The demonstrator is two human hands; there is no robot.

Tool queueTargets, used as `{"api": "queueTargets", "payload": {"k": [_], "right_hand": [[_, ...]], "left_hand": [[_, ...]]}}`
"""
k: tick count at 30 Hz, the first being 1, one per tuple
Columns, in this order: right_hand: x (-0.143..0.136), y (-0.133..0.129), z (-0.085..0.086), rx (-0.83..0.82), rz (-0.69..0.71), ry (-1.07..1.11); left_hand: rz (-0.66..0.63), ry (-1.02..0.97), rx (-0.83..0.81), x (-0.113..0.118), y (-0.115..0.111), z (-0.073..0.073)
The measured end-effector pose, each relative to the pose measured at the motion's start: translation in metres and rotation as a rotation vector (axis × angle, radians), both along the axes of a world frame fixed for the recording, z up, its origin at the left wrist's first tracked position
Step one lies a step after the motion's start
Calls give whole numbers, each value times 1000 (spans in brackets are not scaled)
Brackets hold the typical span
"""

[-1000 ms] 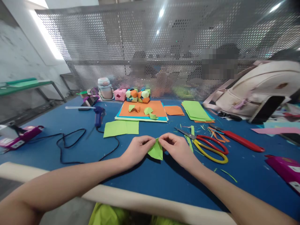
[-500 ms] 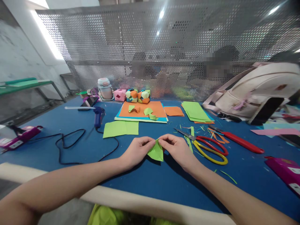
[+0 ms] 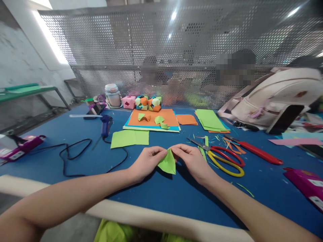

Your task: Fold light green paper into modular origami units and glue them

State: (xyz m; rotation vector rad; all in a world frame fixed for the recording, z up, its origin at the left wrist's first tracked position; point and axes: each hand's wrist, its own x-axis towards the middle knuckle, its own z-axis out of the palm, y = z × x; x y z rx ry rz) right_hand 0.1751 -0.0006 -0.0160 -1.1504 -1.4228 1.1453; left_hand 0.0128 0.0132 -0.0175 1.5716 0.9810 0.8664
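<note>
A small folded piece of green paper (image 3: 168,164) is held just above the blue table, its pointed corner hanging down. My left hand (image 3: 148,161) pinches its upper left edge between thumb and fingers. At the upper right edge, my right hand (image 3: 191,161) has thumb and fingers closed on the same paper; some fingertips are hidden behind it. Flat on the table beyond my left hand lies a larger green sheet (image 3: 130,138). Scissors with red and yellow handles (image 3: 225,169) rest to the right of my right hand.
A glue gun (image 3: 106,126) with a trailing cord stands at left. Behind are stacked orange sheets (image 3: 161,116), green sheets (image 3: 210,120) and folded paper balls (image 3: 154,103). A red-handled cutter (image 3: 262,153), paper scraps, a phone (image 3: 286,119) and a backpack (image 3: 282,94) occupy the right.
My right thumb and fingers have shifted slightly along the paper's top edge, and more of its upper point shows. Both hands otherwise keep their place.
</note>
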Motion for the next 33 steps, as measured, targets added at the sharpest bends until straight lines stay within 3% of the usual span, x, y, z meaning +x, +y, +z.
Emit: {"api": "queueTargets", "payload": {"k": [6, 12, 20, 29, 33], "right_hand": [[-1, 3, -6, -61, 16, 71], [1, 3, -3, -19, 7, -28], [3, -1, -3, 174, -65, -302], [-3, -8, -1, 373, -137, -468], [-3, -8, -1, 378, -121, -451]], "left_hand": [[-12, 4, -22, 0, 0, 0], [-14, 35, 4, 0, -1, 1], [-3, 82, 77, 0, -1, -1], [-50, 168, 168, 0, -3, 0], [-26, 151, 164, 1, -2, -1]]}}
